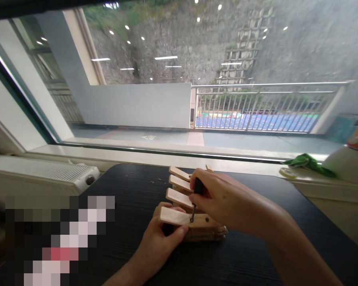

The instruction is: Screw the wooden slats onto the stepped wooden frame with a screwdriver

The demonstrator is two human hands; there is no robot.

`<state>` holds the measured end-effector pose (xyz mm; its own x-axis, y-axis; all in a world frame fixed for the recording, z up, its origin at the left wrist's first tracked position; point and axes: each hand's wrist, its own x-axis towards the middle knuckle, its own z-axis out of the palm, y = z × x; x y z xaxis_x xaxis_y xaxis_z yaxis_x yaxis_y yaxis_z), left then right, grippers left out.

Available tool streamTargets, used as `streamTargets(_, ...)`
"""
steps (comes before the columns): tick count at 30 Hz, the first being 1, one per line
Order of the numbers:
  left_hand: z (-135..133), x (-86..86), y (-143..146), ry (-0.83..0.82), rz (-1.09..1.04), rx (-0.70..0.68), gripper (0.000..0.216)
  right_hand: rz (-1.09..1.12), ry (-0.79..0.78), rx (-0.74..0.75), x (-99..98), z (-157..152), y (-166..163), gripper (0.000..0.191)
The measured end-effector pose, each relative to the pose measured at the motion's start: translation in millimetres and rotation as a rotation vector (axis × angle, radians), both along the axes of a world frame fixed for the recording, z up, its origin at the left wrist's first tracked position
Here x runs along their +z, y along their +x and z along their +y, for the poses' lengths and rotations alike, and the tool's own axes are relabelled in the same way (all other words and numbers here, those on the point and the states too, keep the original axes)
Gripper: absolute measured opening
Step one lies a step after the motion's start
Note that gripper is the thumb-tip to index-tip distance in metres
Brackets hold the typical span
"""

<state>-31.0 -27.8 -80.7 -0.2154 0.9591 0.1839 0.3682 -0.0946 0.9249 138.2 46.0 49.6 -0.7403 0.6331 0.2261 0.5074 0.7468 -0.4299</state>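
On the dark table lies a wooden piece (197,221) with several flat pale slats (180,197) sticking out to the left. My left hand (164,234) grips its near end, thumb against the front edge and fingers behind the nearest slat. Held in my right hand (210,188) is a screwdriver (199,186) with a black handle, my fingers closed round it. Its thin shaft slants down, and the tip meets the nearest slat near a hole. A second dark hole shows to the right of the tip. My right hand covers much of the far slats.
The black table (122,238) reaches to the window sill. A white radiator (41,171) stands at the left. On the sill at the right are a green cloth (310,163), a yellowish round object (287,172) and a white container (347,163). Small crumbs lie near the table's far edge.
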Motion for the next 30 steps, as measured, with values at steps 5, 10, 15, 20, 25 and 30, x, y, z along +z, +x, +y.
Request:
streamTargets(5,1.3,1.2,2.2,0.002,-0.003,-0.002,0.024,-0.020,-0.008,-0.035,0.1,0.5,-1.9,0.009)
streamTargets(10,1.5,-0.5,1.7,0.013,0.005,0.015,0.024,-0.012,-0.017,-0.006,0.8,-0.2,-1.0,0.010)
streamTargets(15,2.1,-2.0,1.5,0.047,0.010,0.020,0.022,0.007,-0.049,0.009,1.7,2.6,1.1,0.012)
streamTargets(20,1.1,1.5,2.3,0.043,-0.004,0.035,0.022,-0.003,-0.045,0.006,1.3,4.6,2.6,0.007)
streamTargets(25,0.7,2.6,2.5,0.049,0.007,0.048,0.021,-0.016,-0.061,-0.013,5.0,-0.4,6.0,0.011)
streamTargets(30,0.9,-0.2,1.8,0.056,0.020,0.047,0.021,-0.055,-0.086,-0.036,9.6,-1.1,8.5,0.011)
